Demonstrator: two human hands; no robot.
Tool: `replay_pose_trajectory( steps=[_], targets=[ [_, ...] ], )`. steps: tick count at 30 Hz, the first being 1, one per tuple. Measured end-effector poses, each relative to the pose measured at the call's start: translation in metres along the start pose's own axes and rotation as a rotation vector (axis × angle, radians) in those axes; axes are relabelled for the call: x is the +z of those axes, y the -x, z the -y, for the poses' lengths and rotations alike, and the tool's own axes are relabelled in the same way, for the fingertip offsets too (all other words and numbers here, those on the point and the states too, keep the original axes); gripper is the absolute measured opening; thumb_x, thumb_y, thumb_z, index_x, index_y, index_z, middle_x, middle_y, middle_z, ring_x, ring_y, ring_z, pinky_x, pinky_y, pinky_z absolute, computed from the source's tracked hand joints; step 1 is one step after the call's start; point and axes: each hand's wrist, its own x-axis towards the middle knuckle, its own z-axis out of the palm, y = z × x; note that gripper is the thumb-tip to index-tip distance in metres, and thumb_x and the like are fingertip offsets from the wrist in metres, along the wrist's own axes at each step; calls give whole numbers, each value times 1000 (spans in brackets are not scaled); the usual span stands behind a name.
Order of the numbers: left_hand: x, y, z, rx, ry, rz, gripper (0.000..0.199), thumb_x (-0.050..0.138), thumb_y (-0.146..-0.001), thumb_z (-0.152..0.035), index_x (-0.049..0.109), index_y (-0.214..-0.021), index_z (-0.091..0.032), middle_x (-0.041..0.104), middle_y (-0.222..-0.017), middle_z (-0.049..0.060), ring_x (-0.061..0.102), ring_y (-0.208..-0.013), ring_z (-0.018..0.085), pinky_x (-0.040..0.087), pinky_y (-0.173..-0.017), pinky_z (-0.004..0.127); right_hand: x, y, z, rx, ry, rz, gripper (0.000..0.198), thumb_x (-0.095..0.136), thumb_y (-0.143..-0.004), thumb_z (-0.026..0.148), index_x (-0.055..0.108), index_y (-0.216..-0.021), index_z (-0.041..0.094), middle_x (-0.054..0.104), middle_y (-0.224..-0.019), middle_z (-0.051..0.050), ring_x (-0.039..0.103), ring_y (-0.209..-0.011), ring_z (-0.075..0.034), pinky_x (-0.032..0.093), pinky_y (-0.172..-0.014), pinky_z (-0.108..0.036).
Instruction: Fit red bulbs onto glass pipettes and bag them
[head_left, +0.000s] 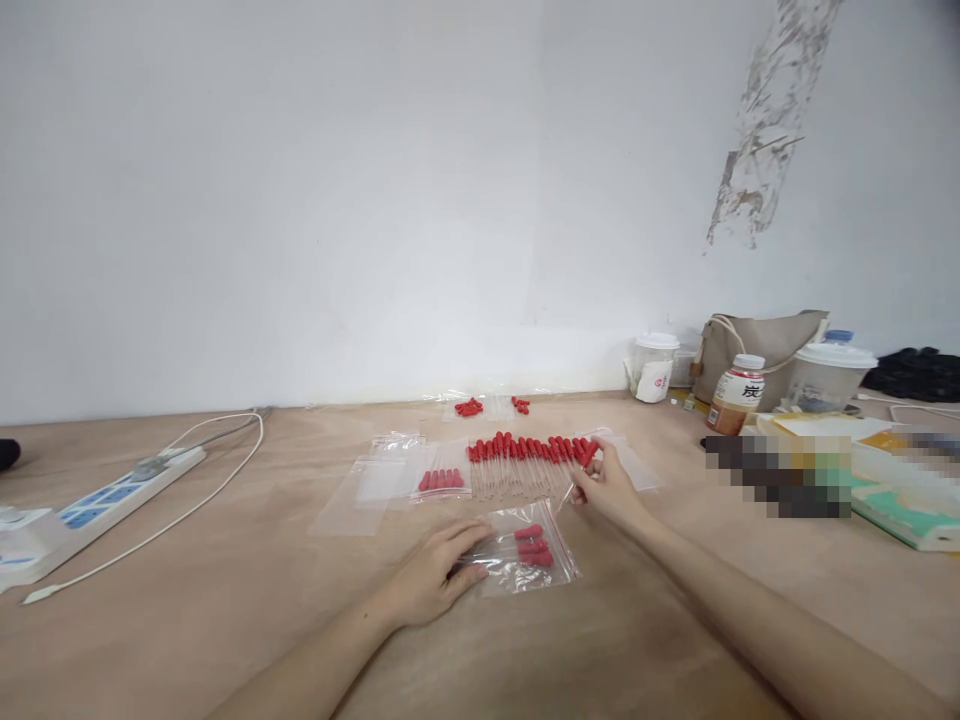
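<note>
A clear zip-lock bag [501,575] lies in front of me with a few red-bulbed droppers [534,548] inside. My left hand [435,575] holds its left end, thumb and fingers on the plastic. My right hand [609,488] pinches one glass dropper [589,455] by its red rubber bulb, at the right end of a row of similar droppers [517,450]. That dropper's glass stem slants down toward the bag's open-looking right edge. To the left of the row, a filled bag [441,482] holds several droppers, bulbs nearest me.
Flat clear bags [349,495] lie on the left. Loose red bulbs [469,408] sit on plastic near the wall. A power strip [97,510] with a white cable is far left. On the right stand a lidded cup [654,368], a bottle [737,395] and a grey bag [757,350].
</note>
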Motion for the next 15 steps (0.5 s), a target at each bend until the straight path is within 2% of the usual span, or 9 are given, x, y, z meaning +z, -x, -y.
replay_pose_trajectory(
  steps=[3, 7, 11, 15],
  targets=[
    [1, 0, 1, -1, 0, 5, 39, 43, -85, -35, 39, -123, -28, 43, -128, 2, 38, -116, 20, 31, -97, 38, 3, 19, -5, 40, -203, -40, 63, 58, -64, 33, 22, -115, 23, 49, -59, 9, 56, -47, -13, 47, -47, -27],
    [0, -1, -1, 3, 8, 5, 36, 43, -85, -33, 43, -120, -28, 45, -126, 2, 39, -116, 19, 31, -97, 37, 11, 29, -9, 43, -338, -35, 57, 57, -65, 38, 21, -107, 23, 51, -59, 9, 58, -51, -14, 50, -52, -29],
    [0, -1, -1, 9, 20, -10, 33, 43, -85, -32, 46, -118, -28, 45, -125, 2, 40, -115, 19, 32, -96, 38, 17, 41, -9, 79, -345, 47, 49, 56, -66, 37, 24, -100, 24, 52, -58, 8, 58, -50, -14, 50, -51, -29],
    [1, -2, -1, 11, 22, -8, 33, 42, -85, -32, 46, -118, -28, 46, -125, 2, 39, -115, 20, 32, -96, 38, 12, 50, -4, 154, -344, 65, 43, 58, -66, 36, 29, -96, 24, 53, -58, 6, 57, -49, -14, 49, -51, -29]
  ],
)
